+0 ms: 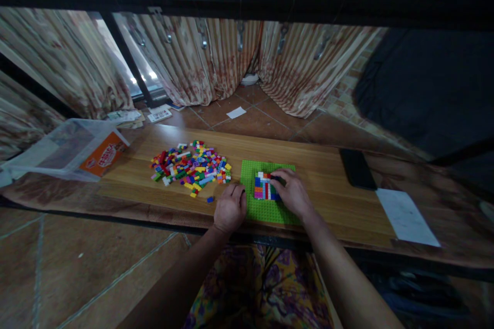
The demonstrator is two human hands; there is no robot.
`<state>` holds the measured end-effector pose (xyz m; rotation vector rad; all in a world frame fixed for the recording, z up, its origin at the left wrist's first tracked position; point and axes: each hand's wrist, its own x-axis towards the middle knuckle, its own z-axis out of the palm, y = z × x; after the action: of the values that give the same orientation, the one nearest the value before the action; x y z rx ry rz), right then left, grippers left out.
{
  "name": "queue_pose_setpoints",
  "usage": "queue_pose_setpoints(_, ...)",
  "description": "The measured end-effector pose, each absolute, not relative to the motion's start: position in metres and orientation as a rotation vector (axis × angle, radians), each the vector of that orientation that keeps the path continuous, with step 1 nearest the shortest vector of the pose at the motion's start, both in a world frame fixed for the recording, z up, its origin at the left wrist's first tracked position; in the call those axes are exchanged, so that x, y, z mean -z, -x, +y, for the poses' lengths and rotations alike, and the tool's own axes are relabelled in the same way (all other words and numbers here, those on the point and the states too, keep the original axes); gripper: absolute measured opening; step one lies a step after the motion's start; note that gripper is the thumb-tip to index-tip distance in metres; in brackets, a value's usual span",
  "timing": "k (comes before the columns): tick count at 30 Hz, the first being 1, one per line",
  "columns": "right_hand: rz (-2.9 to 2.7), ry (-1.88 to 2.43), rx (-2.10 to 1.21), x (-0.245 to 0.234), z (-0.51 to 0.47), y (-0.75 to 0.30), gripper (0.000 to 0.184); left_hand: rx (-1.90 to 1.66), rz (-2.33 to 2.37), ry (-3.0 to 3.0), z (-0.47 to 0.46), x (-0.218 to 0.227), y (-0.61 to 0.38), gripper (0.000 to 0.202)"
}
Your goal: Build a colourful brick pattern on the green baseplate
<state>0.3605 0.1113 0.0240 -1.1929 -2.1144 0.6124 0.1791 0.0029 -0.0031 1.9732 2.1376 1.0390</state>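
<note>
A green studded baseplate [266,213] lies in front of me on the wooden board. On its middle sits a block of toy bricks [263,190] in blue, red, white, orange and purple. My right hand [294,194] reaches over the right side of this block, its thumb and fingers pinched on a small dark toy brick, partly hidden. By the left edge of the baseplate rests my left hand [230,209], fingers curled closed. Something small and dark shows at its fingertips, too small to make out. One blue brick [210,199] lies just left of that hand.
A pile of loose bricks [193,167] spreads left of the baseplate. Beyond it stands a clear plastic box [69,146] with an orange label. At right lie a black phone-like slab [357,168] and a white paper sheet [407,216]. A dark bar [247,4] crosses above.
</note>
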Motion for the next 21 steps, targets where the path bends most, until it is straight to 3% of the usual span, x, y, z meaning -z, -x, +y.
queue_pose_setpoints(11, -2.459, 1.276, -0.342, -0.041, 0.125, -0.333, 0.017, -1.044, 2.143, -1.989, 0.003, 0.003, -0.18, 0.016)
queue_pose_setpoints(21, -2.572, 1.32, -0.546, -0.053, 0.128, -0.329, 0.017, -1.109, 2.139, -2.051, 0.003, 0.006, -0.18, 0.013)
